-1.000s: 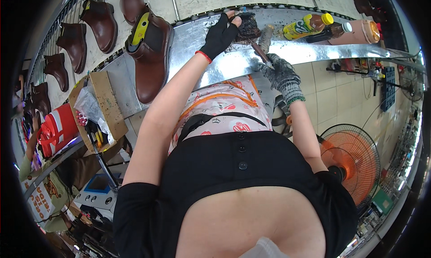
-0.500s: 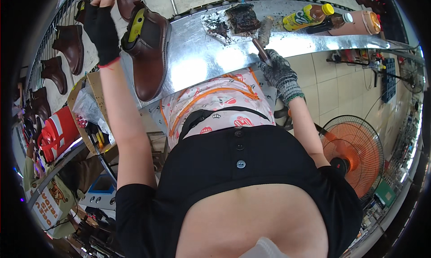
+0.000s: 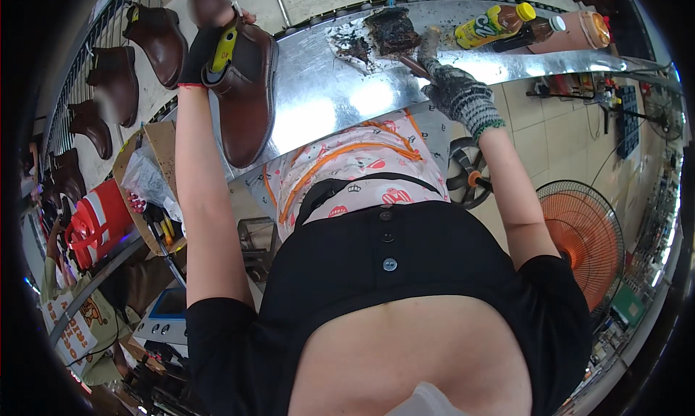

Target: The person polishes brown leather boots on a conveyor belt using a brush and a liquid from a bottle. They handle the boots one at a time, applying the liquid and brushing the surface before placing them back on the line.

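One brown boot (image 3: 246,90) now lies on the metal table (image 3: 326,97) under the left hand (image 3: 206,50), which a second ago was far over at the dark pad (image 3: 391,28); its fingers are closed over the boot's top, so the work has likely turned to the boot; the right hand (image 3: 460,94), fingers wrapped round a brush handle (image 3: 414,67), stays beside that pad.

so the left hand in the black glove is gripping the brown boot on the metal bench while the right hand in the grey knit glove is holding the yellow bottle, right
Not quite. The head view shows the right hand in the grey knit glove holding a brush by the dark smeared patch, not the yellow bottle, which lies untouched further along the metal bench. The left hand in the black glove does grip the brown boot.
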A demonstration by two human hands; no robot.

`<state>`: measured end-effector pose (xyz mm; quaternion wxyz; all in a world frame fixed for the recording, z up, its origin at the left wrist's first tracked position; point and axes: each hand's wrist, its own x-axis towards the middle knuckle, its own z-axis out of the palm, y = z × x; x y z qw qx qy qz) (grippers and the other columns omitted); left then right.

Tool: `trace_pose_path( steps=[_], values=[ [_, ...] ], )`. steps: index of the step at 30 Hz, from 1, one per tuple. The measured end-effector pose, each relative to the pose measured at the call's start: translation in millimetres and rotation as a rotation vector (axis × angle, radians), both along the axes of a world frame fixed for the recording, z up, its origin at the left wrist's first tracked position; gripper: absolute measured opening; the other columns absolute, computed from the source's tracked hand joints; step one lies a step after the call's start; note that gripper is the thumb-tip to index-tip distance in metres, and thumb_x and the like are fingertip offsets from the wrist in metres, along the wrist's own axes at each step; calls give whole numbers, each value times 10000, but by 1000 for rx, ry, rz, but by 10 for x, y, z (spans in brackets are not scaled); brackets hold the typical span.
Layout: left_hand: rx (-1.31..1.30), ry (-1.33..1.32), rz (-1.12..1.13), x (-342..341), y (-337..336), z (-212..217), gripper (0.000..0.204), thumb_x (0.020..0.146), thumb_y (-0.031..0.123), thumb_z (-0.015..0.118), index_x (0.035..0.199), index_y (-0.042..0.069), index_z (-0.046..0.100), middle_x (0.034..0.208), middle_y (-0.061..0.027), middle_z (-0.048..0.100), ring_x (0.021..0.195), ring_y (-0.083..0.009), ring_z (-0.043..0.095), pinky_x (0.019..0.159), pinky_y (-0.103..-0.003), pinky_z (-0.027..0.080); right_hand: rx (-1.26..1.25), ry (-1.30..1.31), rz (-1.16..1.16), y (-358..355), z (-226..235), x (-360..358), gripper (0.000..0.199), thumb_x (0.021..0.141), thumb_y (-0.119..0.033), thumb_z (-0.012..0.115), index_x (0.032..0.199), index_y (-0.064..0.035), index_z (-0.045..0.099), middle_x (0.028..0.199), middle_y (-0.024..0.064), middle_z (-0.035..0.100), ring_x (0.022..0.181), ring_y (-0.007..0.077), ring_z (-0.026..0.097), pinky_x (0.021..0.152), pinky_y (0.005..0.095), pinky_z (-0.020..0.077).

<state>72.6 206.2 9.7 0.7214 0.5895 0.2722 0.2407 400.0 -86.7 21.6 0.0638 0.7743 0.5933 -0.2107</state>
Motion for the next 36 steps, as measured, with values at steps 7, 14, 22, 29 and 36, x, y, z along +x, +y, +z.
trace_pose_path(
  steps=[7, 14, 22, 29, 36],
  values=[
    [-37, 58, 230, -92, -24, -114, 305, 906, 355, 519, 969, 65, 589, 910, -26, 625, 838, -94, 565, 740, -216, 420, -233, -2, 40, 294, 281, -64, 411, 852, -338, 558, 1158, -68, 506, 1006, 168, 615, 936, 288, 605, 821, 400, 478],
    [-85, -115, 474, -324, -229, -242, 425, 918, 390, 474, 1047, 2, 589, 917, -76, 639, 818, -128, 570, 723, -231, 432, -119, 419, -249, -43, -124, -15, 523, 881, -302, 528, 1318, -60, 374, 861, 186, 630, 731, 282, 636, 683, 359, 498],
    [-265, -96, 234, -343, -190, -115, 695, 913, 558, 294, 959, -62, 605, 877, -120, 627, 875, -185, 573, 854, -287, 414, 163, 508, -267, -246, -236, -309, 576, 855, -304, 564, 1329, -44, 367, 1197, 239, 527, 1112, 363, 513, 920, 383, 421],
    [77, -175, 308, -311, -224, -166, 659, 909, 544, 313, 733, -39, 564, 723, -150, 576, 804, -258, 535, 913, -366, 363, 53, 910, -519, -159, -173, -343, 592, 865, -221, 522, 1390, -117, 271, 894, 85, 601, 654, 161, 575, 585, 291, 488],
    [316, -479, 32, -415, -530, 348, 713, 874, 625, 209, 714, 15, 540, 758, -95, 493, 902, -226, 398, 967, -352, 222, 337, 1339, -804, -272, -166, -693, 513, 818, -86, 566, 1257, -67, 301, 813, 138, 607, 433, 141, 539, 372, 251, 452]
  ],
)
